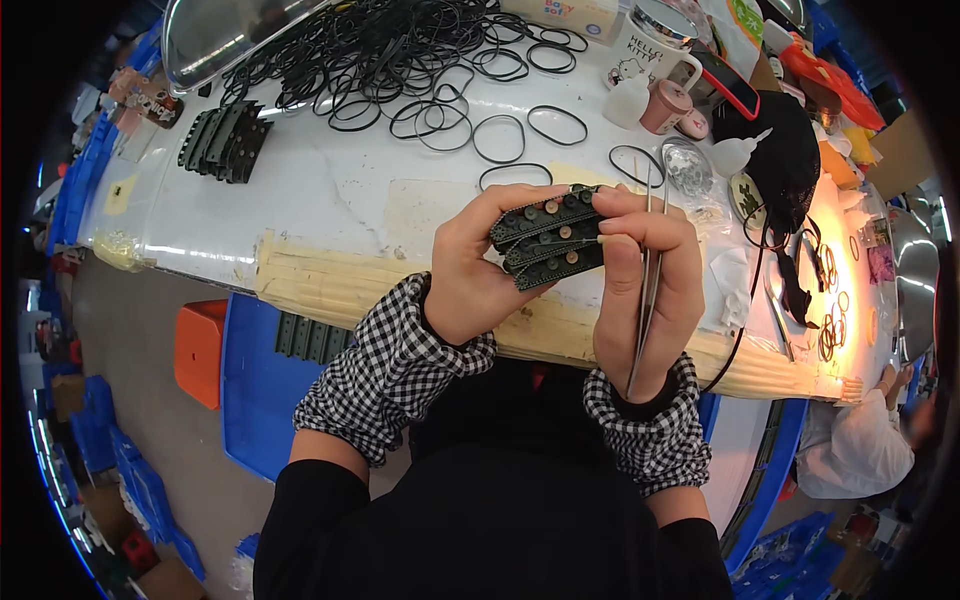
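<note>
My left hand (472, 275) is closed around a small stack of dark green strips (552, 238) with toothed edges and round brass-coloured and dark studs along them. The stack is held up just above the table's front edge. My right hand (660, 275) has metal tweezers (649, 300) lying through its grip, tips pointing away from me. Its thumb and fingertips press at the right end of the strips, and what lies between those fingertips is too small to make out. Beyond both hands, loose black rubber bands (558, 125) lie on the white table (330, 205).
A heap of black rubber bands (370, 50) covers the back. Another stack of green strips (225, 142) stands at left. A white mug (645, 60), a phone (730, 85) and a black cloth (778, 160) crowd the right. Below are a blue bin (250, 390) and an orange stool (200, 352).
</note>
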Motion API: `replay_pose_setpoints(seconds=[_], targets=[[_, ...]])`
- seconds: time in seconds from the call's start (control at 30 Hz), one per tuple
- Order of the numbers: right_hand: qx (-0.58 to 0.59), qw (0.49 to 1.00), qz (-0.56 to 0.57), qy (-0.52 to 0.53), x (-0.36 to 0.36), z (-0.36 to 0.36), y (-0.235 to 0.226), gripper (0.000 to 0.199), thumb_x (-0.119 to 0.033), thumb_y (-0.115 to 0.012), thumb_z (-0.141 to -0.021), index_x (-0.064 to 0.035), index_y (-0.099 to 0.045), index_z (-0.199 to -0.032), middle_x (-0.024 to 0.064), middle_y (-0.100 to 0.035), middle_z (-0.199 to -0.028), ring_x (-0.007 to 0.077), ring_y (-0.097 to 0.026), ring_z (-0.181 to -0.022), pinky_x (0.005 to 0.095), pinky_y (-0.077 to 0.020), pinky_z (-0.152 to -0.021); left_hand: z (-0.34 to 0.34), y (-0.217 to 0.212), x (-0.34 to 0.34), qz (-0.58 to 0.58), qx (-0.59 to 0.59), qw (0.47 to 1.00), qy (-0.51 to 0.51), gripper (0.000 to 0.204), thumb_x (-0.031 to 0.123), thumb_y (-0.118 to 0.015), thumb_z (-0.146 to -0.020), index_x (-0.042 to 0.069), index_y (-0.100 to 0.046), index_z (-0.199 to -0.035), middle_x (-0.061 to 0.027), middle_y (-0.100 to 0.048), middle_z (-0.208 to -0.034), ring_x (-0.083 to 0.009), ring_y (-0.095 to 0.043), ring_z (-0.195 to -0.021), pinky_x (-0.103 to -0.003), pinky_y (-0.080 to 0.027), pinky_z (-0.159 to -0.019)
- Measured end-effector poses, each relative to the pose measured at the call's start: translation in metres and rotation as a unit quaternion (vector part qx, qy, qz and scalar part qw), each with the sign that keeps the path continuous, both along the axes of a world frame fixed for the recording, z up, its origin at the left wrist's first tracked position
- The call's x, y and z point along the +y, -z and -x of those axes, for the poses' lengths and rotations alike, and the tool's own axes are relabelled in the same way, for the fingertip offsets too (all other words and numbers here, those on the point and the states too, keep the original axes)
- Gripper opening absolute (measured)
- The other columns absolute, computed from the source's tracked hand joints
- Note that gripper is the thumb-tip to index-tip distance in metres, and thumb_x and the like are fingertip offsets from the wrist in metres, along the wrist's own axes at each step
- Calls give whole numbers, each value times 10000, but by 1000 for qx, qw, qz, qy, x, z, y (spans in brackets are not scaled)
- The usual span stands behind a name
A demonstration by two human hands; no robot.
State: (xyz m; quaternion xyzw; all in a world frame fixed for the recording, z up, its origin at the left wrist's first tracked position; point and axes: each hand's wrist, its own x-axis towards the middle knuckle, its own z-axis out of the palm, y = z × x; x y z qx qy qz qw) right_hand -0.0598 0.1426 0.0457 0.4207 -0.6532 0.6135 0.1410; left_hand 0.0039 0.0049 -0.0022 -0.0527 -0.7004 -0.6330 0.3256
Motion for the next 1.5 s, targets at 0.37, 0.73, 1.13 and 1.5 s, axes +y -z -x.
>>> replay_pose_setpoints(seconds=[0.37, 0.73, 1.13, 1.5], targets=[[23, 1000, -6, 11, -6, 1, 6, 100, -19, -671, -876, -6, -610, -955, 143, -661, -962, 254, -618, -924, 334, -485, -840, -2, -4, 0, 19, -10, 1000, 4, 549, 5, -802, -761, -21, -531, -1238, -129, -630, -1171, -168, -630, -1051, -289, -519, -901], [-2, 987, -13, 163, 23, 15, -5, 124, -94, -491, -1004, 11, -557, -1008, 164, -652, -1058, 210, -593, -1028, 351, -438, -963, 2, 1, 0, -18, 25, 1000, -5, 559, -42, -798, -714, 4, -565, -1220, -100, -657, -1108, -155, -658, -1000, -274, -538, -859], [180, 924, -175, 288, 50, 39, 8, 49, -24, -639, -883, 7, -605, -899, 117, -635, -874, 259, -585, -857, 367, -456, -798, -1, 0, 0, -44, 7, 999, -10, 542, -69, -773, -725, -11, -545, -1213, -101, -653, -1112, -150, -653, -1016, -265, -538, -875], [11, 1000, -14, 4, 12, -9, 3, 105, 12, -640, -878, -2, -594, -971, 171, -654, -974, 250, -622, -904, 336, -489, -842, 1, -1, 2, -45, -3, 999, -14, 526, -34, -792, -727, -6, -550, -1193, -100, -667, -1102, -150, -655, -1008, -276, -538, -866]])
